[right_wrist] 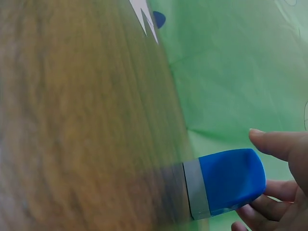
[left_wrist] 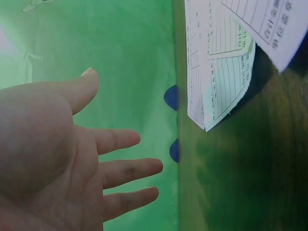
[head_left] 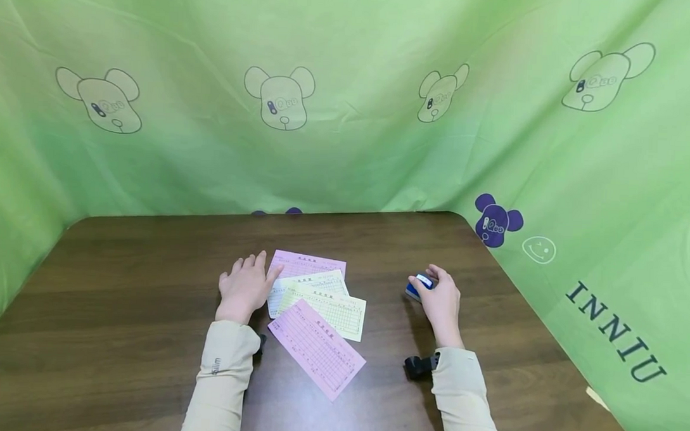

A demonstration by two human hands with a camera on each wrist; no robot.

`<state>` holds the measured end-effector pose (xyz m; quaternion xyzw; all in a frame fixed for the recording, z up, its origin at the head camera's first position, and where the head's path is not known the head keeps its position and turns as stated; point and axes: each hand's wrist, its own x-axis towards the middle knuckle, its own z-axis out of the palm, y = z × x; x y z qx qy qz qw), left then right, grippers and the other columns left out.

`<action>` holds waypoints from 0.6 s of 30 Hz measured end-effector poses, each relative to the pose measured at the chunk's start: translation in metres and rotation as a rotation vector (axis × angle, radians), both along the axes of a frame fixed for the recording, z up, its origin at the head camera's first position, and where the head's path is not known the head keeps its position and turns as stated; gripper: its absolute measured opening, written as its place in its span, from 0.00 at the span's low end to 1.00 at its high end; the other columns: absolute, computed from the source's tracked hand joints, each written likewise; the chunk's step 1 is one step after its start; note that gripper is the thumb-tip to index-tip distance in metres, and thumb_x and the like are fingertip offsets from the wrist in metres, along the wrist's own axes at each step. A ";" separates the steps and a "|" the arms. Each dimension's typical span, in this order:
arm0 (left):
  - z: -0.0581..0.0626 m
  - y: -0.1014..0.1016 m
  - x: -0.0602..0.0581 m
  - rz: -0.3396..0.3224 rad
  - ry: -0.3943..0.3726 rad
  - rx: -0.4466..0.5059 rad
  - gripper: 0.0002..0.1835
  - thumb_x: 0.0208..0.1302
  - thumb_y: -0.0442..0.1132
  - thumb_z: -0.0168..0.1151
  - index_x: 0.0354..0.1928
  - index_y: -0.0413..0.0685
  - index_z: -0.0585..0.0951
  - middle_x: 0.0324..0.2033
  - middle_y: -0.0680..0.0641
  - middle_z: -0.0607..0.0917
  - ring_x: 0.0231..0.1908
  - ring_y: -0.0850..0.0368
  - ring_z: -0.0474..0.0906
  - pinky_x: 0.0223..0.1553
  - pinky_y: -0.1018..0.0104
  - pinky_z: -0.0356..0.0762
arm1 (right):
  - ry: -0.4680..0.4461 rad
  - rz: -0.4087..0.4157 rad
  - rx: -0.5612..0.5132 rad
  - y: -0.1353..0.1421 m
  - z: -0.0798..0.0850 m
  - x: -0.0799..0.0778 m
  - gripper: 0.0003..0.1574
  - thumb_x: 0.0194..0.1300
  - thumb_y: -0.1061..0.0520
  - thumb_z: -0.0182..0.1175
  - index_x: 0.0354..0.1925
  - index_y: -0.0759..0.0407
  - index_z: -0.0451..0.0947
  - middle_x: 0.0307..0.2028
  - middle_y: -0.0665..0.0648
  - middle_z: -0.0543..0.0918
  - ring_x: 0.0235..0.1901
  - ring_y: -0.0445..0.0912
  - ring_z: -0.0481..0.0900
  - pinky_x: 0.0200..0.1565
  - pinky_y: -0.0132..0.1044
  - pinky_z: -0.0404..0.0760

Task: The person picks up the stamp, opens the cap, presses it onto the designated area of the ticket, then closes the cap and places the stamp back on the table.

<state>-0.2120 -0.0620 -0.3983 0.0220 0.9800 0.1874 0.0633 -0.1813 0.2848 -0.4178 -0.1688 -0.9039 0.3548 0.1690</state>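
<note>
A blue self-inking stamp [head_left: 419, 288] with a grey base stands on the table, right of several paper slips. Around it is my right hand [head_left: 441, 304], thumb on one side and fingers on the other. The right wrist view shows a gap between the thumb [right_wrist: 269, 143] and the stamp's blue body [right_wrist: 231, 178]. My left hand [head_left: 244, 288] lies spread at the left side of the slips, palm down, with nothing in it. Its thumb overlaps the far pink slip [head_left: 315, 263] in the head view. A white slip [head_left: 282, 291], a yellow slip [head_left: 341, 317] and a nearer pink slip [head_left: 320, 351] overlap in a fan.
The brown wooden table [head_left: 119, 309] has a green curtain [head_left: 352, 159] with printed bear heads behind it and along its sides. A black wrist camera [head_left: 418, 368] sits at my right cuff. Some slip corners lift off the wood in the left wrist view.
</note>
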 end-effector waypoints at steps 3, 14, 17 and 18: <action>0.000 0.000 0.000 -0.002 -0.005 0.000 0.38 0.74 0.64 0.33 0.75 0.46 0.54 0.72 0.36 0.59 0.73 0.36 0.52 0.67 0.32 0.52 | -0.035 0.009 0.003 0.002 0.000 0.001 0.37 0.61 0.51 0.65 0.63 0.68 0.68 0.58 0.70 0.77 0.60 0.63 0.73 0.62 0.54 0.68; 0.000 0.000 -0.001 -0.004 -0.002 0.000 0.37 0.74 0.63 0.33 0.75 0.46 0.54 0.72 0.36 0.59 0.73 0.36 0.52 0.66 0.32 0.52 | -0.094 0.017 0.005 0.006 -0.003 0.003 0.28 0.62 0.52 0.65 0.57 0.63 0.74 0.55 0.72 0.78 0.56 0.67 0.75 0.56 0.57 0.73; 0.000 0.000 -0.001 -0.007 -0.009 0.002 0.37 0.74 0.63 0.33 0.75 0.47 0.54 0.73 0.36 0.59 0.73 0.36 0.52 0.66 0.32 0.52 | -0.102 0.022 0.010 0.007 -0.004 0.003 0.27 0.62 0.53 0.64 0.56 0.64 0.75 0.55 0.72 0.79 0.55 0.67 0.76 0.56 0.58 0.73; 0.000 0.000 -0.001 -0.007 -0.010 0.004 0.37 0.74 0.63 0.33 0.75 0.47 0.54 0.73 0.37 0.59 0.73 0.36 0.52 0.66 0.32 0.52 | -0.100 0.023 0.012 0.008 -0.004 0.003 0.26 0.62 0.53 0.64 0.55 0.64 0.75 0.54 0.72 0.79 0.55 0.68 0.76 0.56 0.57 0.74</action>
